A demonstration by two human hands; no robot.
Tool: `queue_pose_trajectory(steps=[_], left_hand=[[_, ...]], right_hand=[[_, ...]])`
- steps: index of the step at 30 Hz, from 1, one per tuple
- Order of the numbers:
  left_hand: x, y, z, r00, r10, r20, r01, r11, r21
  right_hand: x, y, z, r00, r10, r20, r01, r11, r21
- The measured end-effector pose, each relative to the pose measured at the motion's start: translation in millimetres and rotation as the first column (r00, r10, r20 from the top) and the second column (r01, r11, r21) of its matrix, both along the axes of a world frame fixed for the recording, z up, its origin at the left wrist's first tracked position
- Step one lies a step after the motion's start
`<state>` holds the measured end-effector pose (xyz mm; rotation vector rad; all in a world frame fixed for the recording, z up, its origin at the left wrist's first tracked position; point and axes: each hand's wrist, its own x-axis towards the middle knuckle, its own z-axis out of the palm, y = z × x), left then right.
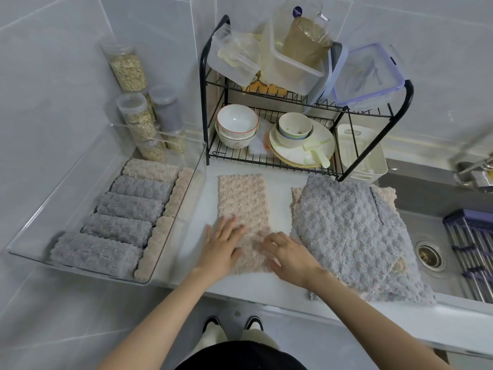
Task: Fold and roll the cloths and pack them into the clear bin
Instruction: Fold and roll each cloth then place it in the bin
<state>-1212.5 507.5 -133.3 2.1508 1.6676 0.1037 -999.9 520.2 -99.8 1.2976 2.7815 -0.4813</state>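
A beige fluffy cloth (241,201) lies folded into a long strip on the white counter, pointing away from me. My left hand (222,245) rests flat on its near left part with fingers straight. My right hand (286,253) sits on the near right corner with fingers curled at the cloth's edge. A pile of grey and beige cloths (352,236) lies unfolded to the right. The clear bin (186,209) stands at the left and holds several rolled grey cloths (128,206) and rolled beige cloths (176,196).
A black dish rack (373,113) with bowls, plates and plastic boxes stands behind the cloths. Jars of grain (128,68) stand behind the bin. A sink (429,255) with a drain lies to the right. The counter's front edge runs just below my wrists.
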Motion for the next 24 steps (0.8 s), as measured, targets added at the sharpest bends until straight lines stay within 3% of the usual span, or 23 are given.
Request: queue_pose_trajectory(steps=[2, 5, 9, 13, 15, 18, 24], left_hand=[[-3.6, -8.4, -0.1, 0.995, 0.005, 0.101, -0.016, 0.994, 0.104], [-10.4, -23.9, -5.4, 0.993, -0.052, 0.109, 0.029, 0.978, 0.207], [-17.0, -38.6, -12.5, 0.990, -0.095, 0.107, 0.072, 0.978, 0.197], [-18.4, -44.4, -16.7, 0.993, -0.089, 0.079, 0.076, 0.985, 0.156], [-17.2, -44.5, -15.9, 0.994, -0.080, 0.069, 0.068, 0.985, 0.159], [-15.1, -43.8, -15.7, 0.995, -0.058, 0.077, 0.043, 0.982, 0.182], [-11.5, -35.6, -16.4, 0.976, 0.089, 0.198, -0.123, 0.978, 0.166]], right_hand=[[6.2, -7.2, -4.0, 0.995, 0.101, -0.023, -0.101, 0.994, 0.033], [11.5, -14.3, -13.8, 0.987, 0.157, 0.030, -0.157, 0.987, 0.012], [11.3, -17.0, -29.8, 0.989, 0.142, 0.037, -0.146, 0.981, 0.126], [9.8, -17.7, -37.6, 0.993, 0.087, -0.076, -0.071, 0.979, 0.190], [7.5, -15.5, -32.4, 0.993, -0.019, -0.117, 0.036, 0.990, 0.140], [6.7, -9.2, -20.5, 0.944, -0.274, -0.184, 0.259, 0.961, -0.099], [8.2, -2.1, -16.4, 0.860, -0.455, -0.232, 0.370, 0.868, -0.331]])
